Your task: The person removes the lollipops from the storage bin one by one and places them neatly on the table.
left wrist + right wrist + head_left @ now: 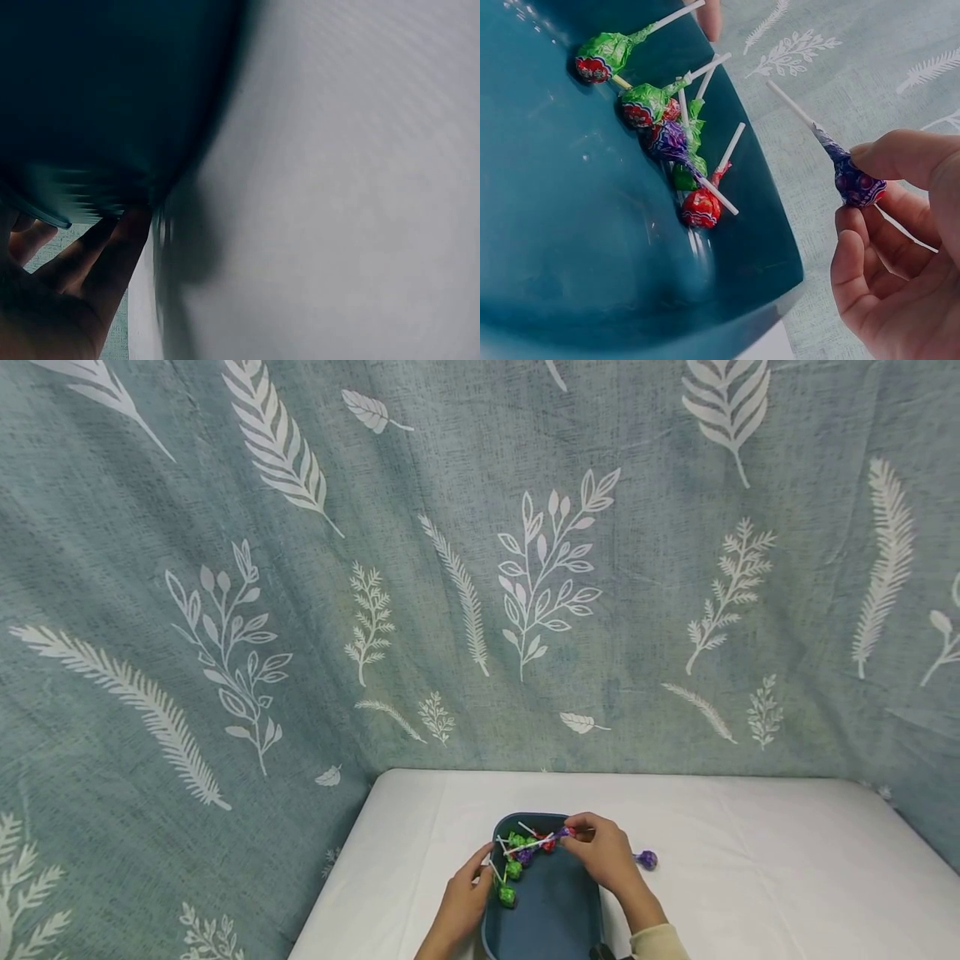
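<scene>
My right hand (606,853) pinches a purple-wrapped lollipop (859,184) by its candy end, between thumb and fingers. Its white stick points up and away, over the far end of a dark blue plastic bin (543,910). Along the bin's left side lie several lollipops: green ones (607,56), a purple one (667,140) and a red one (703,208). Fairly straight fingers of my left hand (463,902) touch the outside of the bin's left wall; the left wrist view shows them against its ribbed surface (90,191).
Another purple lollipop (647,860) lies on the white tabletop (750,877), right of the bin. A green leaf-patterned cloth (600,568) hangs behind and to the left of the table. Something small and black (602,952) shows by the right sleeve (658,942).
</scene>
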A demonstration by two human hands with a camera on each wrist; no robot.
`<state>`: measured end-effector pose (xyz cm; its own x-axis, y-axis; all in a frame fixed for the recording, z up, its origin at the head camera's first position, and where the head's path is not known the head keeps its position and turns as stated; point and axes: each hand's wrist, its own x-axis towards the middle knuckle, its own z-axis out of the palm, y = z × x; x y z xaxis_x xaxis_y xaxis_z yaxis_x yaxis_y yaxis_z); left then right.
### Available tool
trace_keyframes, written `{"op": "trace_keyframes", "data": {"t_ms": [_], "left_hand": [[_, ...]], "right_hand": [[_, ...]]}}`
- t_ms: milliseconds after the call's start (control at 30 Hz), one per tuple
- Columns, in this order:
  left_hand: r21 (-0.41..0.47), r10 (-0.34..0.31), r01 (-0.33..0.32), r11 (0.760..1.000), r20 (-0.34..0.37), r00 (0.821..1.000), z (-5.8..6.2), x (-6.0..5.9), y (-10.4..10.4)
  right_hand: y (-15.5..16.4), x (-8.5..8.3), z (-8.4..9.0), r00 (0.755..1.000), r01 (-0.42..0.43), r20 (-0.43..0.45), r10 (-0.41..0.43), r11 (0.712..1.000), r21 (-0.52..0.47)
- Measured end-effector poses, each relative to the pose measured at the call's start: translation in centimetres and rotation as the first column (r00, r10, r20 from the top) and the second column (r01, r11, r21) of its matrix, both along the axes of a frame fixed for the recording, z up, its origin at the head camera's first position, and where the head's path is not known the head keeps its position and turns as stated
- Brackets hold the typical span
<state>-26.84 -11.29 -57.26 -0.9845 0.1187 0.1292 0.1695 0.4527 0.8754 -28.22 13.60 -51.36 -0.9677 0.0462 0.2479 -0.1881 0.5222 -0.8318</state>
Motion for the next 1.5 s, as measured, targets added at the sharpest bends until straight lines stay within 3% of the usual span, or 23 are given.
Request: {"op": "trace_keyframes", "data": {"t_ms": [600,1033,1500], "left_hand": [[-0.01,0.005,-0.005,1.0,-0.011,1.0,-0.1,0.0,0.0],[-0.011,0.004,-0.004,1.0,-0.028,1.0,-0.1,0.1,0.0],[-0.027,0.002,-0.003,1.0,-0.007,1.0,0.0,0.0,0.1]], "right_hand": [[1.3,0.7,0.2,0.999,0.021,0.025,-0.02,0.999,-0.027],[2.9,1.3,0.1,0.996,0.084,0.039,-0.084,0.996,0.005],[4.7,1.9,-0.2,0.993,0.109,0.046,-0.109,0.994,0.001]]}}
